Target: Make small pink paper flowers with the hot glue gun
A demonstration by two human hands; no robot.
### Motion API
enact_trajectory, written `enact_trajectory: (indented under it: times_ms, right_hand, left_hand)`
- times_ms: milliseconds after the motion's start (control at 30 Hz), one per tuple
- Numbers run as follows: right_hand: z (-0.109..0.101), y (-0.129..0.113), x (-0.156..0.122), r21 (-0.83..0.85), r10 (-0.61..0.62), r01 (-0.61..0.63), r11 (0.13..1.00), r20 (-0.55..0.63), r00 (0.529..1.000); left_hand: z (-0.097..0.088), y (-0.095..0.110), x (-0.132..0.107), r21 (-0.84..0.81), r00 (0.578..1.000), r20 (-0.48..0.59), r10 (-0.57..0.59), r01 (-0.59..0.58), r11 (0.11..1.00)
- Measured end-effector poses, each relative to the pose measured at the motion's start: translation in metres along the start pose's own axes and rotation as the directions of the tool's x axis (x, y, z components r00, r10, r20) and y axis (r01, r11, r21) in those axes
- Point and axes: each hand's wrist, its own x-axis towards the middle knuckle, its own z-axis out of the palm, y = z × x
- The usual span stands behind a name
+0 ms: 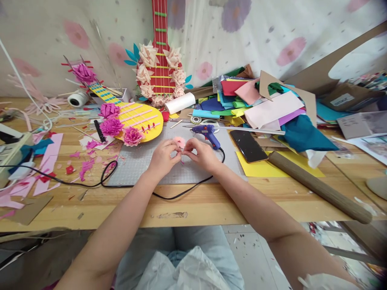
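My left hand [163, 156] and my right hand [200, 153] meet over a grey cutting mat [142, 165], fingers pinched together on a small pale pink paper flower [179, 141]. Both hands are closed on it, fingertips touching. A blue hot glue gun [207, 132] lies just behind my right hand, its black cord [169, 196] looping across the mat and table edge. A yellow paper guitar [133, 121] with magenta flowers lies to the left of my hands.
A red paper guitar [159, 60] with cream flowers leans on the wall. A heap of coloured paper sheets [260, 104], a black phone [248, 146] and a cardboard tube [320, 187] lie to the right. Pink scraps [45, 161] litter the left. A white roll [180, 103] sits behind.
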Motion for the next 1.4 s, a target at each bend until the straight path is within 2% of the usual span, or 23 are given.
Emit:
enact_trajectory:
  times_ms: [100, 167, 300, 400, 633, 833, 1067, 1267, 1400]
  right_hand:
    - [-0.001, -0.003, -0.001, 0.071, 0.041, -0.041, 0.997, -0.006, 0.999]
    - [-0.001, -0.002, -0.001, 0.124, 0.075, -0.072, 0.99, -0.021, 0.997]
    - [0.0, 0.002, -0.002, 0.249, 0.119, -0.1, 0.963, -0.065, 0.991]
    - [0.001, 0.006, -0.002, 0.332, 0.142, -0.12, 0.936, -0.045, 0.989]
    - [0.003, 0.017, -0.001, 0.345, 0.212, -0.184, 0.92, -0.044, 0.976]
    - [0.008, 0.02, 0.001, 0.375, 0.215, -0.179, 0.91, -0.055, 0.975]
    - [0.01, 0.02, 0.001, 0.37, 0.23, -0.194, 0.909, -0.056, 0.972]
    - [0.012, 0.014, 0.003, 0.364, 0.215, -0.182, 0.913, -0.052, 0.975]
    - [0.014, 0.011, 0.004, 0.334, 0.21, -0.182, 0.925, -0.049, 0.976]
  left_hand:
    - [-0.003, -0.007, 0.002, 0.005, 0.98, -0.17, -0.107, 0.109, 0.994]
    - [-0.004, -0.012, 0.003, -0.063, 0.957, -0.224, -0.181, 0.171, 0.983]
    - [-0.001, -0.017, 0.002, -0.243, 0.911, -0.168, -0.377, 0.332, 0.911]
    - [0.001, -0.018, 0.0, -0.259, 0.889, -0.064, -0.454, 0.425, 0.868]
    - [-0.004, -0.024, -0.004, -0.191, 0.911, 0.167, -0.376, 0.404, 0.894]
    - [-0.006, -0.025, -0.005, -0.3, 0.906, 0.123, -0.406, 0.424, 0.855]
    - [-0.004, -0.024, -0.005, -0.35, 0.908, 0.134, -0.397, 0.418, 0.838]
    - [0.002, -0.021, -0.006, -0.39, 0.89, 0.201, -0.409, 0.455, 0.8]
    - [0.007, -0.013, -0.006, -0.466, 0.865, 0.26, -0.429, 0.501, 0.729]
